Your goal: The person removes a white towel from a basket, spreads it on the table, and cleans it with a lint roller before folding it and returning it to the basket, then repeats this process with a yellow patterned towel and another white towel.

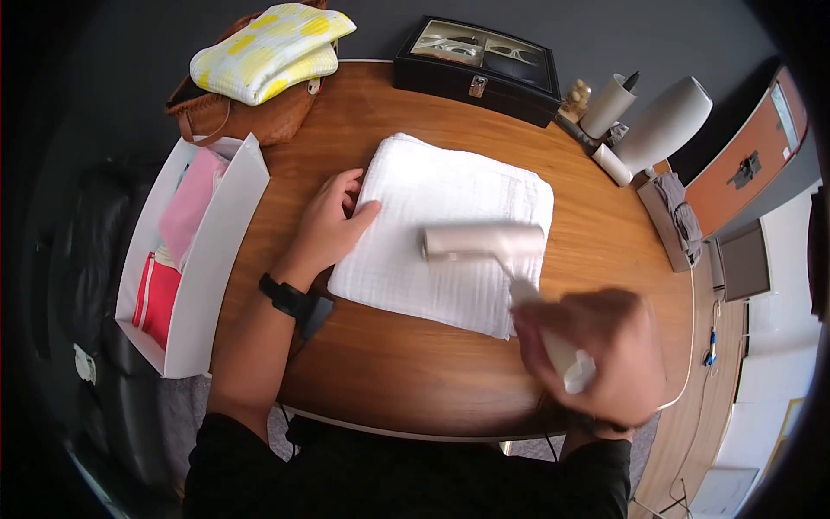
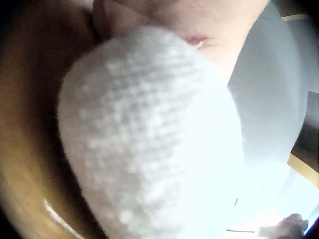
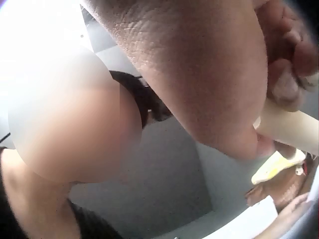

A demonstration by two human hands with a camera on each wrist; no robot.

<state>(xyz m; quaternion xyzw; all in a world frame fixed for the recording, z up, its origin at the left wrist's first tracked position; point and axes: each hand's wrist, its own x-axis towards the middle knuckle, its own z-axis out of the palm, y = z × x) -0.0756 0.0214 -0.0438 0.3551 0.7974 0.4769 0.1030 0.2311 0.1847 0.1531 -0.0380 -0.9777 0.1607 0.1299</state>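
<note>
A folded white cloth (image 1: 441, 186) with a crinkled weave lies on the wooden table. At its left edge, my left hand (image 1: 333, 216) holds it, thumb on top and fingers curled by the side. The same cloth (image 2: 139, 124) fills much of the left wrist view, close and blurred. My right hand (image 1: 605, 346) grips a lint roller by its pale handle (image 3: 289, 124), fingers wrapped round it. The roller head (image 1: 471, 240) overlaps the right half of the cloth, smeared by motion.
To the left stands a white box (image 1: 229, 225) with pink and red folded fabric. Behind it, a yellow-spotted cloth (image 1: 268, 52) sits on a brown bag (image 1: 277, 117). A black glasses case (image 1: 475, 84) is at the back. A white rounded device (image 1: 666, 125) stands back right.
</note>
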